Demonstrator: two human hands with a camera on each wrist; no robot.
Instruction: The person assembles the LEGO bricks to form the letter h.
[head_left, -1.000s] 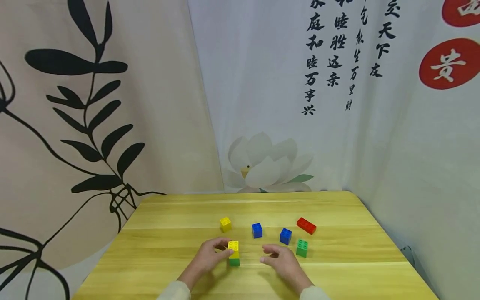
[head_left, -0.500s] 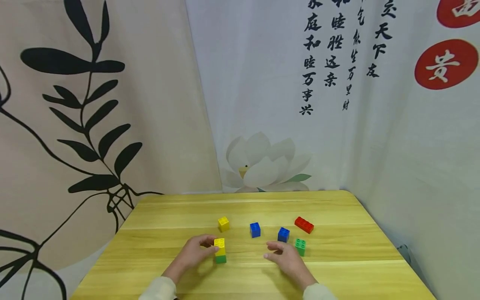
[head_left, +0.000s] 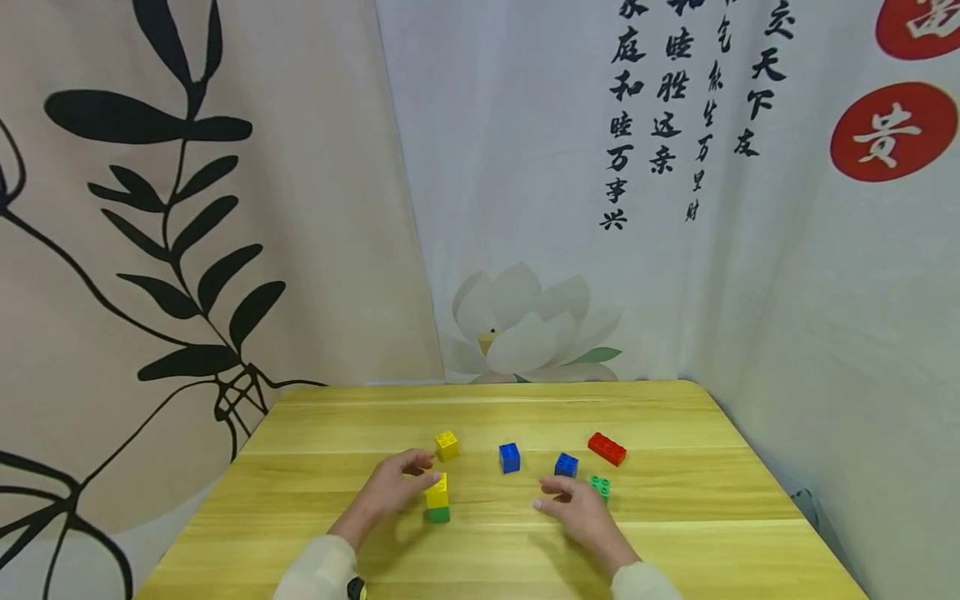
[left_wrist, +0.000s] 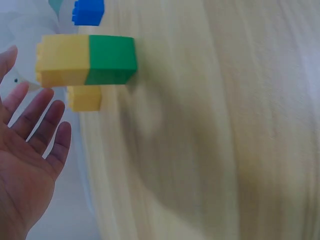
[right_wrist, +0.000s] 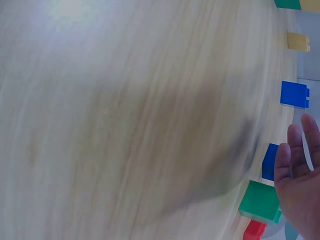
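A yellow brick [head_left: 437, 493] sits on top of a green brick [head_left: 438, 515], forming a small upright stack on the table. My left hand [head_left: 395, 482] is beside its upper left, fingers spread and relaxed; in the left wrist view a gap shows between the fingers and the stack. Further right, my right hand [head_left: 581, 510] hovers over the table with loose, slightly bent fingers and nothing in them. Just behind it are a second green brick [head_left: 601, 486], partly hidden by the hand, and a blue brick [head_left: 566, 465].
Another blue brick [head_left: 509, 457] and a yellow brick [head_left: 447, 446] stand farther back on the wooden table [head_left: 360, 425]. A longer red brick [head_left: 607, 448] lies at the back right. Behind the table hangs a printed curtain [head_left: 337, 208].
The yellow-and-green stack has shifted left with my left hand, whose fingers have since come off it. My right hand has moved slightly right and forward, towards the loose green brick.
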